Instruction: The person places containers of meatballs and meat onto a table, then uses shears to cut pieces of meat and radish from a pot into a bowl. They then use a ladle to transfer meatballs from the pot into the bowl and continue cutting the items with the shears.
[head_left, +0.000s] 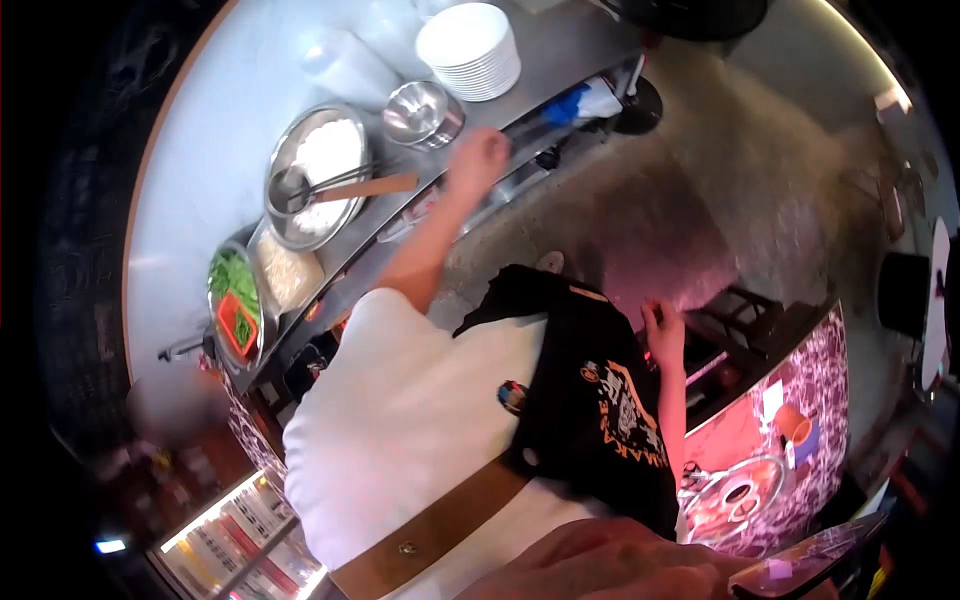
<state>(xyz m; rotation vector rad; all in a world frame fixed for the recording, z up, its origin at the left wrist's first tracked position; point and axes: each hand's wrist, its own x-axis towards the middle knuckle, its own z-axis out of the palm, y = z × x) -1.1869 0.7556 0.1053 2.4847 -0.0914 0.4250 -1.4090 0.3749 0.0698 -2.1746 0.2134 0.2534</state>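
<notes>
My left hand is over the front edge of the steel counter, beside stacked metal bowls. Its fingers look curled in; blur hides whether anything is inside them. On the other side of my body, my right hand hangs in front of the black apron, with loosely bent fingers apart and nothing visible in them. Nearest my left forearm is a large metal bowl of white food. Across it rest a strainer and a wooden handle.
White plates are stacked on the counter. A bag of pale strands adjoins a bowl of greens holding a red-orange container. At right stands a patterned-sided table with a round glass-like dish. A dark stool is close by.
</notes>
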